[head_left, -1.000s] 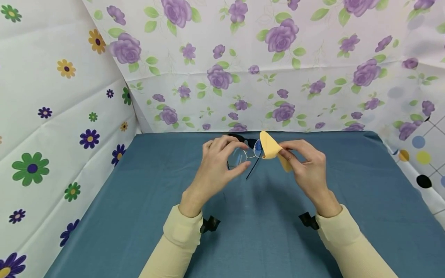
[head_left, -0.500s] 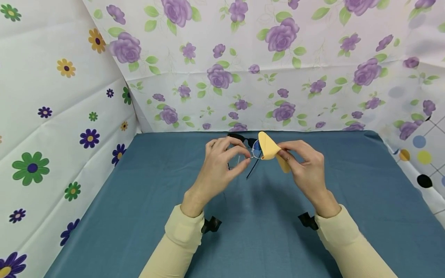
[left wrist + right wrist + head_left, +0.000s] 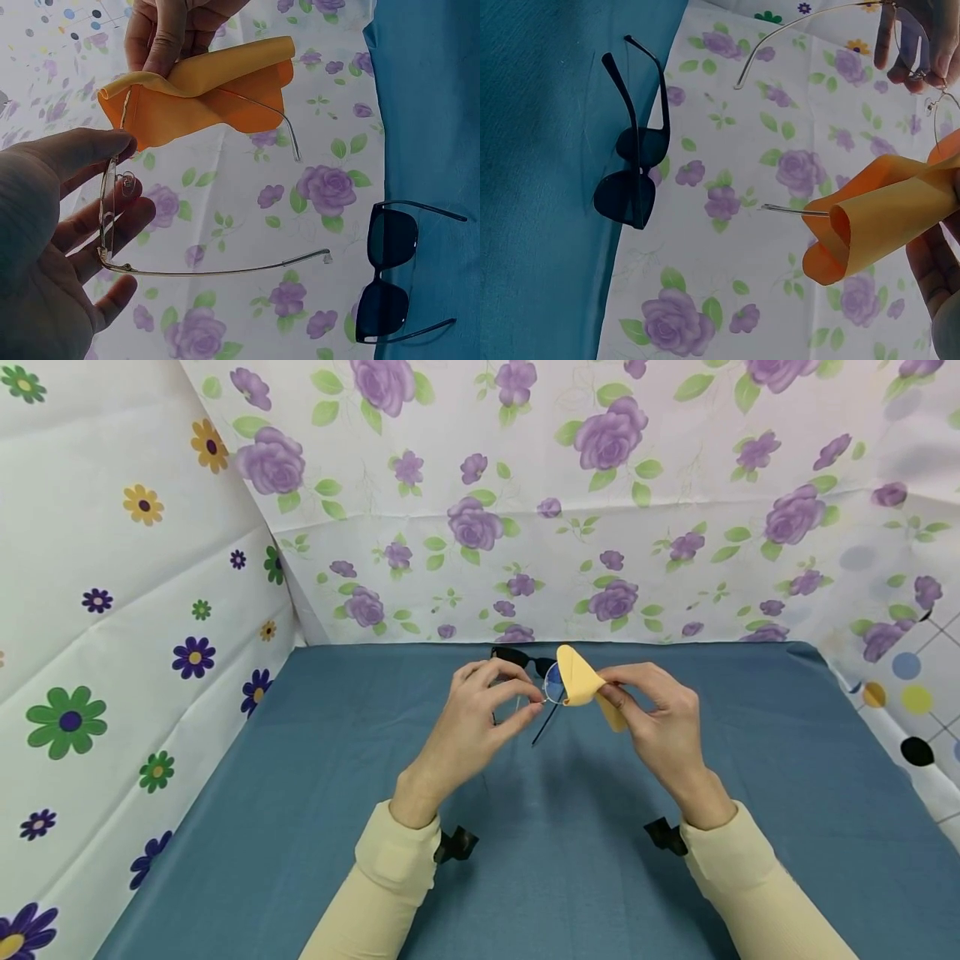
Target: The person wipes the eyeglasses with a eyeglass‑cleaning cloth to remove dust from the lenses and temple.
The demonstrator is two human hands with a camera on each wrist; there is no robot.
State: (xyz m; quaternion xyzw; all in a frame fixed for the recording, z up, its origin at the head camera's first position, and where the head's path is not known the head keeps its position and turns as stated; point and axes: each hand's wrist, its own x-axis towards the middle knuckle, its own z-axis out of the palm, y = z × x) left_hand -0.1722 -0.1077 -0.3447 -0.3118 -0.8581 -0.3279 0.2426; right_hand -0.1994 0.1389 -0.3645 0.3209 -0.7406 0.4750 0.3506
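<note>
A pair of eyeglasses (image 3: pixel 202 273) with a thin metal frame and clear lenses is held up above the table. My left hand (image 3: pixel 480 706) pinches the frame near the bridge between thumb and finger. My right hand (image 3: pixel 662 714) pinches a yellow cleaning cloth (image 3: pixel 579 678), which is folded over the right-hand lens and hides much of it. One temple sticks out past the cloth (image 3: pixel 900 217) in the right wrist view; the other stretches free in the left wrist view. Both temples are unfolded.
Black sunglasses (image 3: pixel 388 270) lie at the far edge of the blue-covered table (image 3: pixel 300 827), behind the hands, with their temples unfolded. A white sheet with purple flowers (image 3: pixel 472 522) hangs behind the table, and another flowered sheet (image 3: pixel 142 577) is at the left.
The left thumb and finger, apart around the frame a second ago, have come together near the bridge. The right hand and cloth have shifted very slightly left, then stayed almost still.
</note>
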